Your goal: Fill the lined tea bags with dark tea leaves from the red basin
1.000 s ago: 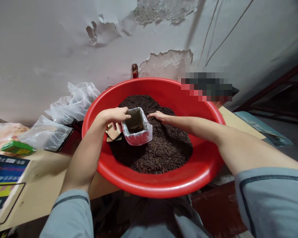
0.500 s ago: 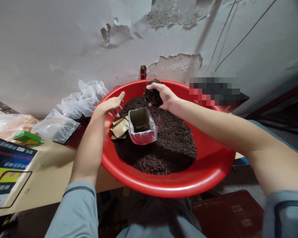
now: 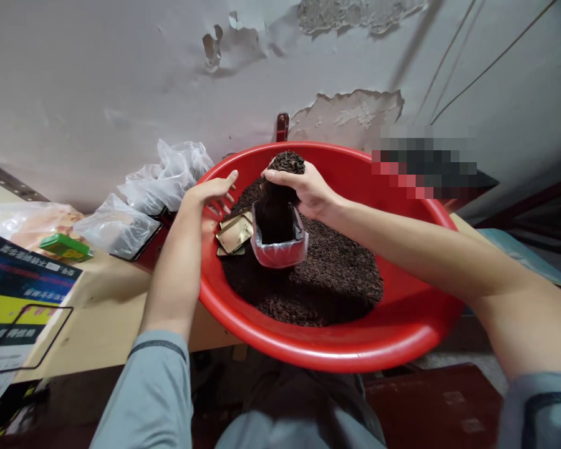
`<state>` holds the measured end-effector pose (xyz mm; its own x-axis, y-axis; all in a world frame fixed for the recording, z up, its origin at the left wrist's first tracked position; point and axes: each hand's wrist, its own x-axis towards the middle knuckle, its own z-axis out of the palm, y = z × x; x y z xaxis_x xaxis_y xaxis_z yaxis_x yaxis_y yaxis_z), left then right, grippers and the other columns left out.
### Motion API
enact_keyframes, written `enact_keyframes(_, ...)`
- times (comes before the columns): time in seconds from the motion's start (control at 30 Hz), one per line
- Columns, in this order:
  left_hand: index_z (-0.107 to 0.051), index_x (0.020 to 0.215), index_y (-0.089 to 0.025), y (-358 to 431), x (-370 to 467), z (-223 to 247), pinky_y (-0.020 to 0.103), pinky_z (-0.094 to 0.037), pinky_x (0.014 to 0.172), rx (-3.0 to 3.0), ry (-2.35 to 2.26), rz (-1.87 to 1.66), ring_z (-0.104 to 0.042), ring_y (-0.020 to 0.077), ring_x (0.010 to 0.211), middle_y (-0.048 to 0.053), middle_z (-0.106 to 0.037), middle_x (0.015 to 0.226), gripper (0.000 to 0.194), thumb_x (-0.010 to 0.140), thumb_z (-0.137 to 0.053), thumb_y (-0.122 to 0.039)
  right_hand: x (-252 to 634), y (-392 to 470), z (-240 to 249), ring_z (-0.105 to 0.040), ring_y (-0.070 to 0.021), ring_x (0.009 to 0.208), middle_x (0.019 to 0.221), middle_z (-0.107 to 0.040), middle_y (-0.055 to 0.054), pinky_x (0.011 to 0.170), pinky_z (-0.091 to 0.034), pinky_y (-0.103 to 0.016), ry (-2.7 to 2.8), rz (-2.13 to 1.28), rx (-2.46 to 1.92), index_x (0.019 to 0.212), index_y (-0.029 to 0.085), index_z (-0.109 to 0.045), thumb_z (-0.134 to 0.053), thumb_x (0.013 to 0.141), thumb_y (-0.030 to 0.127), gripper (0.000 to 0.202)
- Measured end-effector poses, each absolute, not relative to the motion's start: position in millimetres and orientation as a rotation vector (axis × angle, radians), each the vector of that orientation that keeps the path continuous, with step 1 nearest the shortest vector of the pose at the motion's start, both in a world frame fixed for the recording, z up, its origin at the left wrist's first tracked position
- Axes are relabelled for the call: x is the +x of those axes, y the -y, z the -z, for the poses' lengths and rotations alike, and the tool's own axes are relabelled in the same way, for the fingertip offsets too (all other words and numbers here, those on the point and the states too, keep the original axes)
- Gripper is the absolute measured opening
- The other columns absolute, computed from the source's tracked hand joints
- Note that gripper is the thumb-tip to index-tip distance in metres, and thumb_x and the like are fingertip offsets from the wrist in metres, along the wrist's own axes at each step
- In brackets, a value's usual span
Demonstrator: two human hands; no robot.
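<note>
The basin [image 3: 327,349] is showing a bright, uniform red with a glossy sheen. The loose tea [image 3: 327,274] inside it is reading dark brown to near black, speckled. The tin [image 3: 280,240] is showing a dull metallic interior and is wearing a clear plastic liner tinted pink by the basin. The lids [image 3: 234,232] beside it are gleaming pale gold. The sleeves [image 3: 154,399] are appearing grey-blue with a dark band at each cuff. The small box [image 3: 66,247] is showing green with yellow. The poster [image 3: 14,299] is displaying dark blue, yellow and white panels. The wall [image 3: 98,81] is looking grey-white with peeling patches.
</note>
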<state>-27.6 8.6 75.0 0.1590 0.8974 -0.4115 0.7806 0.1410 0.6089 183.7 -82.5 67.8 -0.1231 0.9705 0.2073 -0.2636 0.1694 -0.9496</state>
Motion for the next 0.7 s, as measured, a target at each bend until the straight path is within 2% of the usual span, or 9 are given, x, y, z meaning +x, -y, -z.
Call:
enact_keyframes(0.13, -0.047, 0.155, -0.014, -9.7, -27.4, -73.2, 0.032, -0.060, 0.067, 1.640, -1.636, -0.140, -0.080, 0.0290, 0.091, 0.021, -0.068, 0.142, 0.079, 0.107, -0.021, -0.070, 186.9, 82.6, -64.7, -0.065, -0.0207, 0.084, 0.085, -0.067, -0.001, 0.086, -0.059, -0.042, 1.251, -1.288, -0.781, 0.085, 0.022, -0.065, -0.099, 0.055, 0.043, 0.050)
enact_keyframes(0.3, -0.046, 0.158, -0.016, -10.3, -25.9, -72.7, 0.033, -0.061, 0.072, 1.676, -1.635, -0.107, -0.080, 0.0292, 0.092, 0.020, -0.068, 0.143, 0.076, 0.107, -0.027, -0.069, 192.1, 83.5, -64.8, -0.065, -0.0176, 0.084, 0.088, -0.069, 0.000, 0.086, -0.057, -0.037, 1.367, -1.285, -0.709, 0.086, 0.022, -0.063, -0.098, 0.060, 0.047, 0.050)
enact_keyframes(0.4, -0.046, 0.159, -0.017, -11.9, -26.0, -71.3, 0.033, -0.061, 0.073, 1.673, -1.636, -0.079, -0.080, 0.0278, 0.090, 0.019, -0.068, 0.143, 0.073, 0.107, -0.031, -0.068, 197.3, 84.7, -70.6, -0.065, -0.0162, 0.086, 0.089, -0.069, 0.000, 0.085, -0.056, -0.034, 1.435, -1.245, -0.725, 0.086, 0.023, -0.062, -0.094, 0.068, 0.052, 0.047)
enact_keyframes(0.57, -0.044, 0.160, -0.020, -12.9, -27.4, -69.6, 0.029, -0.060, 0.069, 1.652, -1.606, -0.071, -0.080, 0.0252, 0.088, 0.018, -0.067, 0.145, 0.068, 0.108, -0.036, -0.064, 229.6, 66.3, -57.2, -0.066, -0.0214, 0.108, 0.102, -0.072, -0.005, 0.094, -0.054, -0.037, 1.484, -0.997, -0.974, 0.090, 0.024, -0.068, -0.068, 0.091, 0.066, 0.042)
enact_keyframes(0.63, -0.042, 0.161, -0.020, -13.0, -28.0, -69.1, 0.028, -0.059, 0.067, 1.642, -1.608, -0.075, -0.080, 0.0247, 0.088, 0.018, -0.067, 0.145, 0.068, 0.108, -0.037, -0.062, 250.3, 56.0, -32.6, -0.064, -0.0249, 0.120, 0.116, -0.073, -0.007, 0.106, -0.051, -0.041, 1.517, -0.872, -1.211, 0.098, 0.024, -0.072, -0.054, 0.098, 0.069, 0.049)
enact_keyframes(0.7, -0.041, 0.161, -0.019, -12.3, -27.9, -69.6, 0.027, -0.059, 0.066, 1.643, -1.615, -0.063, -0.080, 0.0242, 0.088, 0.019, -0.066, 0.146, 0.067, 0.109, -0.037, -0.062, 267.9, 52.9, 0.0, -0.057, -0.0301, 0.135, 0.138, -0.067, -0.011, 0.118, -0.042, -0.046, 1.492, -0.828, -1.644, 0.114, 0.024, -0.073, -0.047, 0.102, 0.067, 0.052)
